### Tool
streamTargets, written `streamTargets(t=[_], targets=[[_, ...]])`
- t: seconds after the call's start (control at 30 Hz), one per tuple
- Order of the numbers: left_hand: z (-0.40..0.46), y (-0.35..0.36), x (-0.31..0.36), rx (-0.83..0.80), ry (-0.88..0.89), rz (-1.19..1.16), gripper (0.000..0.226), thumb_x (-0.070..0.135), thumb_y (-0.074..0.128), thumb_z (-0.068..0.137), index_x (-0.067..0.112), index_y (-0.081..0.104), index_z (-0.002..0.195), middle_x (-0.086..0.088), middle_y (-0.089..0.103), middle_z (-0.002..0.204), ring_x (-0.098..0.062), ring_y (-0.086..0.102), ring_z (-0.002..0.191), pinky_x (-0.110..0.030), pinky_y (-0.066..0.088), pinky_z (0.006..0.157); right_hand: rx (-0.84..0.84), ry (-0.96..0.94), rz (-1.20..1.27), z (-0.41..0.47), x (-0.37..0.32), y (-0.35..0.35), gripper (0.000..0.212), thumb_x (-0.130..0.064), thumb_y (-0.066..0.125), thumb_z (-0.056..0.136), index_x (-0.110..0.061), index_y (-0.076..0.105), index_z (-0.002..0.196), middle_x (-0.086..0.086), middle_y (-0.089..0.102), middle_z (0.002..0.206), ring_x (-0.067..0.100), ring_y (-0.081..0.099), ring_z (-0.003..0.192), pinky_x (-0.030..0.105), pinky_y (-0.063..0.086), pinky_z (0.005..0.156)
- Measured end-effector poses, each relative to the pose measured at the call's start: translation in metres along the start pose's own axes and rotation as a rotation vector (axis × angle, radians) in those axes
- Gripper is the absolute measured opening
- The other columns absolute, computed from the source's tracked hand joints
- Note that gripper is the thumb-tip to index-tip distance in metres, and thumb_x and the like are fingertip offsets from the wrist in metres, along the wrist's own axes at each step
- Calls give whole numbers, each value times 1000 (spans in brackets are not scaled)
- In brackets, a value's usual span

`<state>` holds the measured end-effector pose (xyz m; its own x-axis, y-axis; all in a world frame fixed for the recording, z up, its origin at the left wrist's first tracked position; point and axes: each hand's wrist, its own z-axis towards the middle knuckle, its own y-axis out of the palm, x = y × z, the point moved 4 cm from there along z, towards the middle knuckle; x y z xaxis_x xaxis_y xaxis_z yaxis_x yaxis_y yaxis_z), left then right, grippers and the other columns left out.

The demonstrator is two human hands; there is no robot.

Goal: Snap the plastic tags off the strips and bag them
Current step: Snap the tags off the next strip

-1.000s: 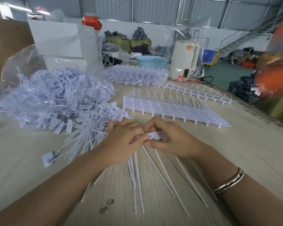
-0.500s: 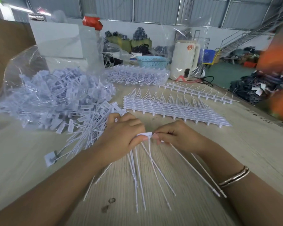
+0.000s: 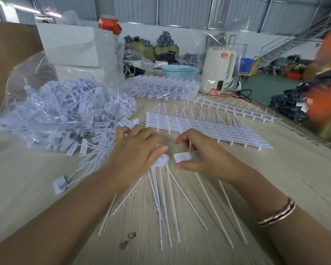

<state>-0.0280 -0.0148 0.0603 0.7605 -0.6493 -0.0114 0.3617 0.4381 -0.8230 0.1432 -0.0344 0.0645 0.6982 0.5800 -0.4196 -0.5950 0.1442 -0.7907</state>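
Two bare forearms reach into view from the bottom edge, with no sleeves showing on either. The left hand (image 3: 136, 150) wears no ring, watch or band. The right hand (image 3: 204, 155) is likewise bare of rings, but its wrist carries a bangle (image 3: 277, 214) — a thin, rose-gold metal hoop, looking like two or three narrow bands stacked together — sitting loosely

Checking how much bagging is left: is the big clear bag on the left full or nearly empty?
Fairly full: the clear bag bulges with loose tags, and more tags spill from its mouth onto the table.
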Motion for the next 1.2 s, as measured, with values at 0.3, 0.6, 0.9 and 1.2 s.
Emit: streamTargets(t=[0.3,0.6,0.9,1.2], targets=[[-1,24,5,-95,-73,-343,35,63,32,79,35,50,67,13,54,76,-5,44,93,-30,14,76,-37,-23,124,-4,-5,6,30,-16,75,78,-10,55,99,-5,56,92,1,50,83,16,40,73],[-2,18,-1,-36,-19,-276,40,61,37,81,26,55,70,17,45,68,-3,40,90,-30,13,75,-47,67,-65,-3,8,3,14,-24,67,85,-12,71,90,-1,67,79,4,52,65,16,39,61],[-1,5,-12,-5,22,-346,33,57,31,83,34,51,71,20,53,77,1,37,96,-30,14,79,67,278,251,-11,40,-20,10,-19,63,86,-22,64,76,6,65,74,1,50,52,22,44,61],[4,-2,-10,123,-80,187,36,49,48,87,21,70,94,4,65,91,-24,61,89,-38,22,82,20,186,-139,12,22,29,31,-42,55,89,-15,69,94,-1,66,88,12,56,76,30,43,72]])
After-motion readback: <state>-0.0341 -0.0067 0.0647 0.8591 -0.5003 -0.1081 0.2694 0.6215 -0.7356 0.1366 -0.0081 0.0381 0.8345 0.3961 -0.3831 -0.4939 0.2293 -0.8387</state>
